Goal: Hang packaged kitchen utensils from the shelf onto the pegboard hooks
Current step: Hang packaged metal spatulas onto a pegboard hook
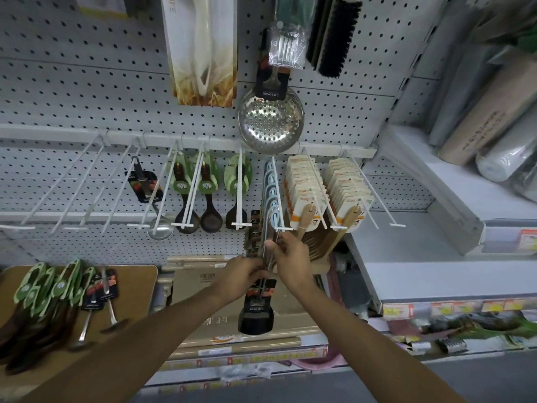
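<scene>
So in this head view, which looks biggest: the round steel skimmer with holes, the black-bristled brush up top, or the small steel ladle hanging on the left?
1. Round perforated steel skimmer bowl, biggest.
2. Black-bristled brush, close behind and partly cut off at the top, so this order is unsure.
3. Small steel ladle bowl, clearly smallest.

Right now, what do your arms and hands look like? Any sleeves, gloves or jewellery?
Both forearms are bare, with no sleeves in view. The left hand and right hand wear no gloves, and I see no rings, watch or bands at the wrists, though the picture is a little blurred.
</scene>
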### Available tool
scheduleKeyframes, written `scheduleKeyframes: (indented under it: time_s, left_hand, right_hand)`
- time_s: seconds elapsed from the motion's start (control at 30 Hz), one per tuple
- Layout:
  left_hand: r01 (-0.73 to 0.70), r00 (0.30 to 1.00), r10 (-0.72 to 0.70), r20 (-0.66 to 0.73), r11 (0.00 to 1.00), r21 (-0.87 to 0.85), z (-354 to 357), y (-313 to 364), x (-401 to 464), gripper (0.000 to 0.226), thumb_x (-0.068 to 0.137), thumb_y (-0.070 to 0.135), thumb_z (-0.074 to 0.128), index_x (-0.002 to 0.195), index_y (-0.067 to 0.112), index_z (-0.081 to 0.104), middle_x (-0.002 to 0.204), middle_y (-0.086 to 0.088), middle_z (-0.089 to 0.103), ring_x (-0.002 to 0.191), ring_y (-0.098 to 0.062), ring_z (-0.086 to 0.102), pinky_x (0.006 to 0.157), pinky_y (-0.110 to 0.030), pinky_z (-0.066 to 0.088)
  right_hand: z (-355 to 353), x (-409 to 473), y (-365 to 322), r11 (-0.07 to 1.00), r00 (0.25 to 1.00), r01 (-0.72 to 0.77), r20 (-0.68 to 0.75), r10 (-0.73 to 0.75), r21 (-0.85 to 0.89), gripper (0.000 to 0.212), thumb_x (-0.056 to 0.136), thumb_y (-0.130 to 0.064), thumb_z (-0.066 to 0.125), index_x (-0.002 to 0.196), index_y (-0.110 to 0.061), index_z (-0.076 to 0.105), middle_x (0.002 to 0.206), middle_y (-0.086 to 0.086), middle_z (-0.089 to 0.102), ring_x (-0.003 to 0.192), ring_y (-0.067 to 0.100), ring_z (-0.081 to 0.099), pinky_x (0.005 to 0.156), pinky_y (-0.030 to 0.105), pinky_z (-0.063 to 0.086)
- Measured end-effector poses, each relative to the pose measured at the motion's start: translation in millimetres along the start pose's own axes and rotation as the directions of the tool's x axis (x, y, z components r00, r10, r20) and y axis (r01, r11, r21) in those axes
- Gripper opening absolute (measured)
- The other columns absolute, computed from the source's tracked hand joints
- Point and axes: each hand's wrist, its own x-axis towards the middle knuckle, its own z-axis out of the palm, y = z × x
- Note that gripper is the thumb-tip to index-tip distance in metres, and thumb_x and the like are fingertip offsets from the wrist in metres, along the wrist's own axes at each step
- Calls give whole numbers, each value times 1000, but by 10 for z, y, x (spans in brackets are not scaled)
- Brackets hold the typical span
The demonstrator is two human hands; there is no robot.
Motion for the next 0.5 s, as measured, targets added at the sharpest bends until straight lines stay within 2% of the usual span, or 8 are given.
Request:
scheduleKeyframes:
  time_s: [0.07, 0.17, 0.2, 0.27, 0.33, 0.4, 0.5]
  left_hand:
    - [1, 1000, -1, -8, 1000, -6, 13, 4, 13, 18, 94, 37, 64, 93, 21, 71, 89, 2, 74, 80, -15, 66, 68, -30, 48]
    - [-4, 1000, 3, -14, 999, -38, 26, 11, 8, 19, 95, 39, 63, 97, 21, 69, 89, 1, 74, 78, -16, 67, 66, -31, 49]
    - [-12, 1000, 10, -24, 998, -54, 13, 16, -8, 20, 94, 41, 64, 104, 24, 68, 94, 3, 75, 81, -14, 68, 68, -31, 51]
    - [-20, 998, 15, -68, 997, -75, -47, 27, -62, 36, 90, 44, 68, 123, 31, 64, 111, 9, 73, 94, -10, 67, 77, -28, 52]
    - [-32, 990, 25, -139, 999, -42, -133, -26, -124, 51, 88, 44, 70, 136, 31, 57, 126, 9, 67, 109, -10, 63, 89, -27, 51]
    - [-48, 981, 54, -187, 998, 36, -243, -125, -210, 54, 90, 47, 66, 140, 32, 53, 135, 8, 62, 120, -12, 58, 99, -31, 49]
    - [-100, 967, 124, -221, 988, 118, -427, -294, -382, 54, 91, 58, 56, 140, 36, 53, 137, 11, 60, 125, -8, 53, 103, -27, 45]
  right_hand:
    - [-12, -3, -24, 1000, 1000, 6, -6, -6, 9, 11, 91, -31, 66, 89, -22, 59, 79, -3, 68, 76, 14, 66, 70, 42, 55]
    - [-37, -11, -52, 1000, 1000, 2, -1, -2, 4, 10, 92, -27, 66, 87, -25, 57, 78, -8, 66, 74, 8, 64, 66, 29, 49]
    - [-40, -5, -40, 1000, 1000, -14, 11, 14, 12, 7, 92, -27, 66, 93, -25, 59, 83, -9, 67, 79, 6, 64, 68, 26, 49]
    - [-44, -1, -1, 998, 997, -58, 42, 58, -3, 25, 91, -29, 67, 112, -19, 60, 99, -7, 68, 92, 8, 64, 74, 20, 50]
    - [-44, -5, 94, 994, 997, -57, 55, 63, -97, 37, 89, -29, 68, 120, -14, 57, 108, -4, 68, 100, 12, 64, 80, 21, 47]
    - [-55, -46, 160, 970, 996, -2, 83, 22, -242, 35, 88, -23, 67, 121, -15, 57, 112, -2, 66, 102, 15, 63, 82, 25, 48]
    - [-56, -98, 191, 901, 972, 196, 202, -124, -388, 34, 86, -17, 61, 120, -23, 59, 116, -4, 63, 107, 13, 60, 90, 32, 52]
